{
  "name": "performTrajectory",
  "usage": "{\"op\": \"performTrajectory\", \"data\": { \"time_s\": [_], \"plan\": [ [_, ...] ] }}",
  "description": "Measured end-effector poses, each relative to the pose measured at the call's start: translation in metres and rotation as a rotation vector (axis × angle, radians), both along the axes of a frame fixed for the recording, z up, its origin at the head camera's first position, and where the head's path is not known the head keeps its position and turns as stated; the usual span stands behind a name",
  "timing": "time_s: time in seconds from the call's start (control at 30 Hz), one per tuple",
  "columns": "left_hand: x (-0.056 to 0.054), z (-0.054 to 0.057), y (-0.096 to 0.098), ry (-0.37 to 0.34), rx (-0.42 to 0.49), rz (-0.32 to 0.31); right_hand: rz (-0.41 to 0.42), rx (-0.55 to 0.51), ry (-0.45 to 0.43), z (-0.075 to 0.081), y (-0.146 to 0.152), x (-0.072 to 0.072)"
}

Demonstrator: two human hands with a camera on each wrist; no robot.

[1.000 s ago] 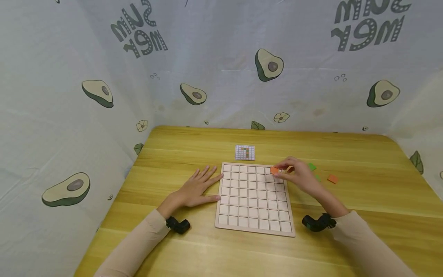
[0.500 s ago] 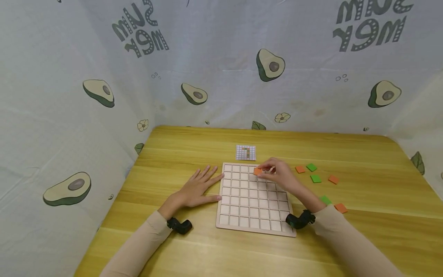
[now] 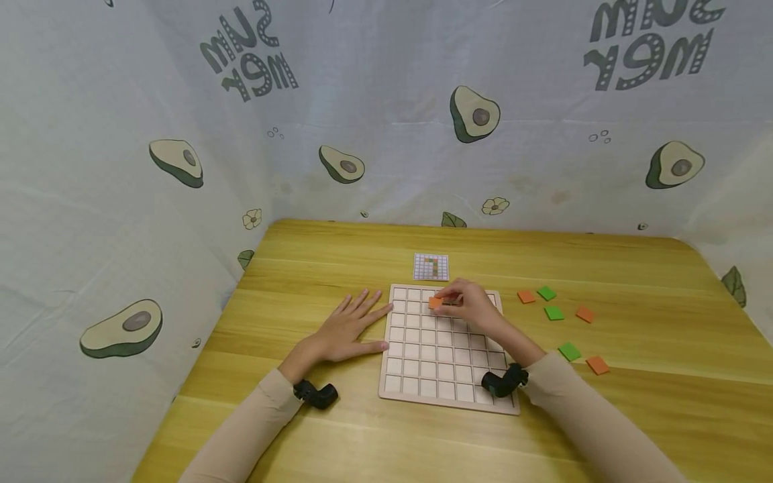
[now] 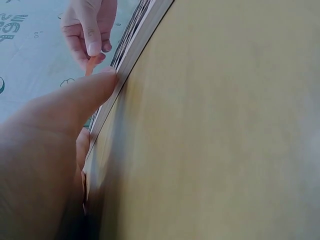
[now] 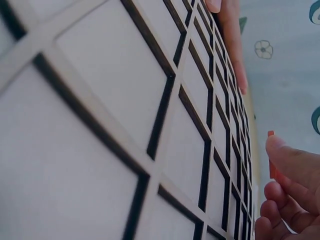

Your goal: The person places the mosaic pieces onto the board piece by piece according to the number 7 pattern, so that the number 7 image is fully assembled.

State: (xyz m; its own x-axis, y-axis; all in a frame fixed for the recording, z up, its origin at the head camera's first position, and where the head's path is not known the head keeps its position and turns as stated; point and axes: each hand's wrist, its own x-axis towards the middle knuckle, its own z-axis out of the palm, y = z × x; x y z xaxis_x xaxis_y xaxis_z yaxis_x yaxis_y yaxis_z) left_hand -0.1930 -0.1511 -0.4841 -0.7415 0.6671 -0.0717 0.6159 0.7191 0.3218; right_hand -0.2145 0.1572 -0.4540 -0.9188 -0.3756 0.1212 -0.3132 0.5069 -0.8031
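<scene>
My right hand [image 3: 474, 308] pinches an orange square tile [image 3: 435, 303] between thumb and fingers, over the upper part of a pale wooden grid board [image 3: 419, 350]. In the right wrist view the tile [image 5: 272, 156] is seen edge-on, standing off the board's recessed squares. My left hand [image 3: 345, 329] lies flat with fingers spread on the table, its fingertips and thumb at the board's left edge. The left wrist view shows that thumb [image 4: 75, 97] against the board's side.
A small printed card [image 3: 431, 267] with a coloured grid pattern lies behind the board. Right of the board, loose orange tiles [image 3: 598, 365] and green tiles [image 3: 553, 313] are scattered on the wooden table [image 3: 362, 443]. A patterned white curtain [image 3: 386, 80] hangs behind.
My right hand has moved left across the board with the orange tile, from near its upper right corner towards the upper middle. The left hand has stayed in place.
</scene>
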Motion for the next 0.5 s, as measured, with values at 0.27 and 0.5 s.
{"op": "performTrajectory", "data": {
  "time_s": [0.27, 0.5],
  "plan": [
    [0.001, -0.001, -0.001, 0.0, 0.002, 0.001, -0.003, 0.013, -0.004, -0.006, -0.011, -0.003],
    [0.0, -0.002, 0.0, -0.008, -0.023, 0.01, -0.027, 0.033, -0.035, -0.007, -0.016, -0.004]
  ]
}}
